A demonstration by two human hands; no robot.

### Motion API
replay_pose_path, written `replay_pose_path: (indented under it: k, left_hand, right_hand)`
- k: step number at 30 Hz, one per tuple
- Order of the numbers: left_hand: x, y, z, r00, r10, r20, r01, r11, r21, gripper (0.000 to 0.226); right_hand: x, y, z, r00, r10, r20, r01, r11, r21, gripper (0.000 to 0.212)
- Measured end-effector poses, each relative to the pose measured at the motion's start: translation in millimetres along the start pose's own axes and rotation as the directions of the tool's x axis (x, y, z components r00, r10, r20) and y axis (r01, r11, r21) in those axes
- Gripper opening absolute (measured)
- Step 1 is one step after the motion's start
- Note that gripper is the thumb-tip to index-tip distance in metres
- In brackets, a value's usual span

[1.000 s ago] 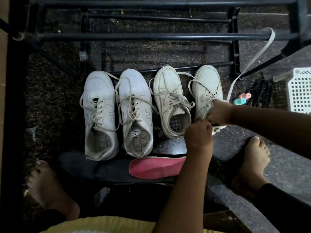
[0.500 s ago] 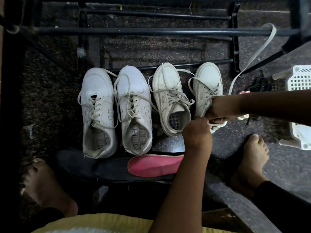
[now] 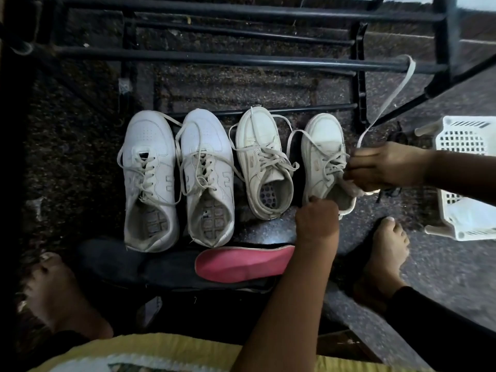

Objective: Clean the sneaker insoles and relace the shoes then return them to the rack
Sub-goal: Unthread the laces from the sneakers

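Several pale sneakers stand in a row on the dark floor below the black rack (image 3: 241, 60). The rightmost sneaker (image 3: 322, 146) is the one in my hands. My left hand (image 3: 316, 221) grips its heel collar on the near side. My right hand (image 3: 381, 167) pinches its laces and tongue edge on the right side. A flat white lace (image 3: 386, 100) runs from my right hand up to the rack bar. A pink insole (image 3: 241, 263) lies on dark insoles (image 3: 128, 267) in front of the shoes.
Left of the held shoe stand a cream sneaker (image 3: 260, 159) and two white sneakers (image 3: 147, 178) (image 3: 206, 173), all laced. A white plastic basket (image 3: 467, 178) lies on its side at the right. My bare feet (image 3: 386, 253) (image 3: 61, 294) flank the insoles.
My right hand has slid to the right along the shoe's side and now holds the laces there. The shoe has turned slightly. The left hand stays at the heel.
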State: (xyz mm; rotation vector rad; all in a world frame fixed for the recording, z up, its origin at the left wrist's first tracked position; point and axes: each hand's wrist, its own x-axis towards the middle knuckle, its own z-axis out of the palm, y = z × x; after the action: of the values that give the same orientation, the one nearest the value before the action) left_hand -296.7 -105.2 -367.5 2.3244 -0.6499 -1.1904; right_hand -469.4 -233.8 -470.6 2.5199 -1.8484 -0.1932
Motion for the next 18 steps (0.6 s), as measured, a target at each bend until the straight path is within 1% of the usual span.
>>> replay_pose_path:
  k: [1, 3, 4, 5, 6, 7, 8, 9, 10, 11, 12, 13, 14, 15, 16, 18]
  left_hand:
    - [-1.3, 2.8, -2.0, 1.0, 0.012, -0.007, -0.012, 1.0, 0.023, 0.016]
    - [-9.2, 7.2, -15.4, 0.995, -0.014, -0.103, 0.03, 0.987, 0.159, 0.007]
    - [-9.1, 5.2, -13.7, 0.991, 0.002, -0.134, 0.023, 0.982, 0.188, 0.004]
    - [-9.2, 4.4, -12.9, 0.991, 0.044, -0.125, -0.015, 0.974, 0.224, 0.007]
    - [-8.1, 2.7, -11.2, 0.984, 0.101, -0.145, -0.065, 0.97, 0.233, 0.017]
    - [-8.0, 2.7, -11.0, 0.981, 0.13, -0.147, -0.1, 0.975, 0.199, 0.023]
    - [-8.3, 2.2, -12.0, 0.982, 0.123, -0.14, -0.098, 0.98, 0.171, 0.025]
    - [-8.7, 2.6, -12.5, 0.981, 0.126, -0.149, -0.1, 0.981, 0.168, 0.026]
    - [-8.8, 2.5, -12.5, 0.979, 0.132, -0.157, -0.105, 0.98, 0.169, 0.026]
    - [-9.5, 2.6, -12.5, 0.976, 0.136, -0.168, -0.108, 0.98, 0.168, 0.025]
    - [-10.1, 2.1, -11.6, 0.975, 0.146, -0.169, -0.116, 0.978, 0.173, 0.024]
    - [-10.6, 1.5, -11.5, 0.969, 0.159, -0.187, -0.127, 0.977, 0.171, 0.023]
    - [-10.1, 1.1, -11.3, 0.964, 0.166, -0.208, -0.132, 0.977, 0.167, 0.023]
    - [-10.4, 1.2, -11.7, 0.962, 0.167, -0.216, -0.135, 0.978, 0.16, 0.022]
    - [-10.3, 1.2, -11.9, 0.962, 0.166, -0.216, -0.134, 0.979, 0.154, 0.023]
    - [-9.2, 0.2, -11.1, 0.961, 0.164, -0.222, -0.129, 0.978, 0.162, 0.023]
  right_hand:
    - [-5.5, -2.7, -1.8, 0.999, 0.021, 0.045, -0.017, 0.997, -0.073, 0.023]
    - [-5.0, -6.1, -7.4, 0.988, 0.03, 0.151, -0.019, 0.997, -0.072, 0.022]
    - [-1.5, -15.0, -19.6, 0.989, -0.037, 0.146, 0.048, 0.996, -0.073, 0.022]
    - [6.4, -27.9, -38.4, 0.968, -0.205, 0.146, 0.214, 0.976, -0.049, 0.022]
    - [17.9, -48.5, -65.1, 0.848, -0.512, 0.134, 0.518, 0.855, -0.009, 0.024]
    - [38.9, -74.3, -91.4, 0.595, -0.777, 0.205, 0.781, 0.619, 0.078, 0.028]
    - [48.9, -98.4, -119.8, 0.3, -0.935, 0.187, 0.934, 0.328, 0.142, 0.034]
    - [46.0, -112.7, -139.6, 0.188, -0.97, 0.155, 0.967, 0.211, 0.144, 0.04]
    - [37.6, -117.5, -145.8, 0.249, -0.963, 0.104, 0.956, 0.261, 0.13, 0.046]
    - [28.1, -116.3, -146.8, 0.366, -0.928, 0.064, 0.92, 0.371, 0.126, 0.049]
    - [15.7, -107.7, -138.6, 0.473, -0.879, 0.051, 0.868, 0.475, 0.143, 0.049]
    - [10.1, -103.5, -132.7, 0.556, -0.829, 0.053, 0.818, 0.558, 0.139, 0.047]
    - [3.3, -97.8, -124.1, 0.62, -0.782, 0.064, 0.77, 0.622, 0.14, 0.044]
    - [1.8, -97.5, -120.2, 0.649, -0.758, 0.064, 0.746, 0.651, 0.141, 0.037]
    - [3.7, -100.4, -120.4, 0.655, -0.754, 0.04, 0.747, 0.655, 0.114, 0.031]
    - [3.5, -105.3, -122.0, 0.612, -0.791, 0.003, 0.791, 0.612, 0.002, 0.028]
